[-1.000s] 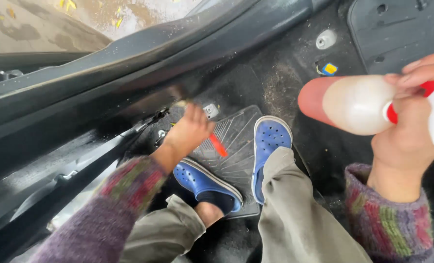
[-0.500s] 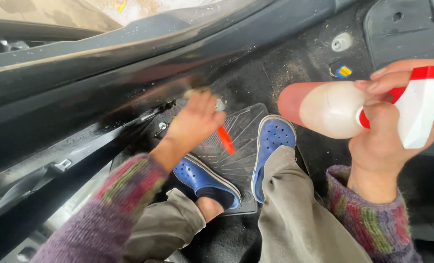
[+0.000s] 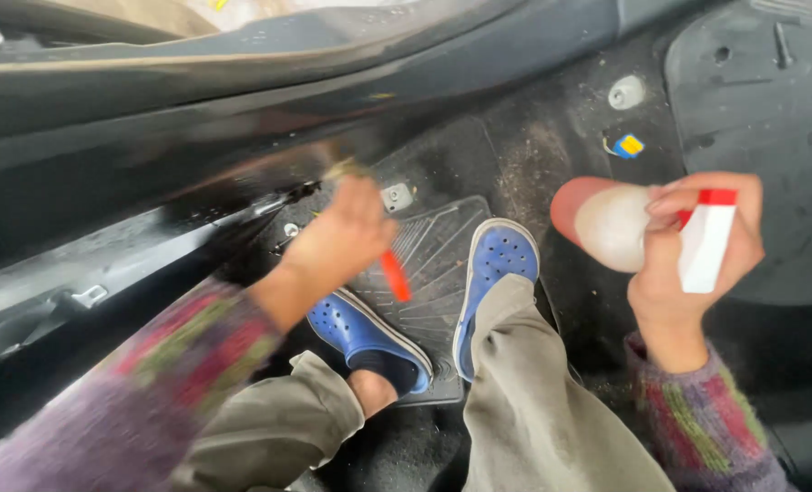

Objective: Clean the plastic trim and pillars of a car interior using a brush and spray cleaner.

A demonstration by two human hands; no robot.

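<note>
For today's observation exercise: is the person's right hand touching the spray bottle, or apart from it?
Touching. The head view shows the right hand wrapped around the spray bottle, fingers over its neck and beside the white and red trigger head, with no gap between them.

Bare hands: two, the left hand (image 3: 337, 241) and the right hand (image 3: 688, 264)
Blue perforated clog shoes: two, one (image 3: 369, 333) and another (image 3: 497, 273)
White plastic spray bottle with red trigger (image 3: 633, 228): one
Red-handled brush (image 3: 392, 273): one
Black ribbed rubber floor mat (image 3: 433, 246): one
Multicoloured knitted sleeves: two
</note>
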